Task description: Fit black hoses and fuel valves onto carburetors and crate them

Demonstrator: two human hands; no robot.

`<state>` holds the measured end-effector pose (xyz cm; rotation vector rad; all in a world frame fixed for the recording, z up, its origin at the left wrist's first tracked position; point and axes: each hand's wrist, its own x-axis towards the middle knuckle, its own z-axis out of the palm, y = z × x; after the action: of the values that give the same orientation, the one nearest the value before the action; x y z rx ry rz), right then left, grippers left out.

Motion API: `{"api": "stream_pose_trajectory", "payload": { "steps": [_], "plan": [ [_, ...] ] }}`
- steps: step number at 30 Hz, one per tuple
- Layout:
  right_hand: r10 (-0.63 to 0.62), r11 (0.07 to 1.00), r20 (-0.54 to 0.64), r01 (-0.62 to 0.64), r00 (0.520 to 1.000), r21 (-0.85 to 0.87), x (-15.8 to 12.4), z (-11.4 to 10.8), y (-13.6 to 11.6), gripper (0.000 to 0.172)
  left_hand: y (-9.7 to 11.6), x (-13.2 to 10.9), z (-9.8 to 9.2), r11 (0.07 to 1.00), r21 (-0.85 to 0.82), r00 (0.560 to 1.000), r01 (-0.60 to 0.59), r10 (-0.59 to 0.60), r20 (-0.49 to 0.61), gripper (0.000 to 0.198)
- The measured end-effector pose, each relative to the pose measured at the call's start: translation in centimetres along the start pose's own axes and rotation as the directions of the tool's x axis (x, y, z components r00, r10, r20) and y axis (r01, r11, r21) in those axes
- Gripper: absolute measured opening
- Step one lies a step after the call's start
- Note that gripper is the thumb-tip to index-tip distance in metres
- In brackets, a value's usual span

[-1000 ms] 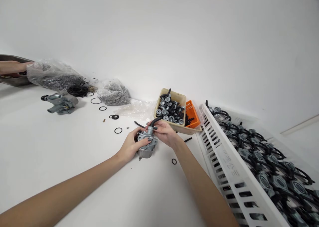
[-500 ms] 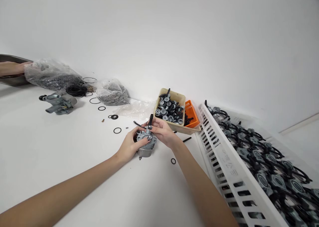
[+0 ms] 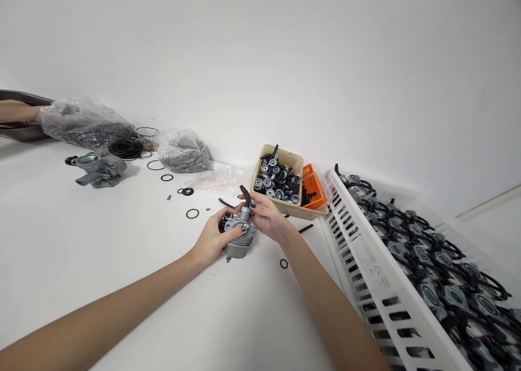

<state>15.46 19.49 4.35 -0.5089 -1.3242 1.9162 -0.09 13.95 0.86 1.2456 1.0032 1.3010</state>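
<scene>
Behind held carburetor (image 3: 240,234): beige parts bin (image 3: 290,155); white crate (image 3: 374,268) right.

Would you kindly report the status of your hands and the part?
Left hand, right hand hold grey metal carburettor. Right fingers on its black rubber hose. Black O-ring nearby.

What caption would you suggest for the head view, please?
Left hand and right hand hold a grey carburetor at a white table, beside a beige bin of parts.

Only 1 marking shows: raised lettering moulded into the long side wall of the white crate (image 3: 376,270) at the desk's (image 3: 81,241) right edge, too blurred to read. On the carburetor (image 3: 240,234) nothing legible can be made out
</scene>
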Motion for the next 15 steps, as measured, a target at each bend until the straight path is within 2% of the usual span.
{"api": "stream_pose_trajectory", "payload": {
  "steps": [6,15],
  "plan": [
    [0.002,1.000,0.040,-0.002,0.999,0.014,-0.22,-0.58,-0.17,0.040,0.38,-0.06,0.12,0.998,-0.055,1.000,0.001,-0.001,0.006,0.040],
    [0.019,0.995,0.001,-0.019,1.000,-0.095,-0.24,-0.65,-0.22,0.043,0.37,-0.25,0.11,0.997,-0.071,0.998,0.037,-0.033,0.061,0.046]
  ]
}}
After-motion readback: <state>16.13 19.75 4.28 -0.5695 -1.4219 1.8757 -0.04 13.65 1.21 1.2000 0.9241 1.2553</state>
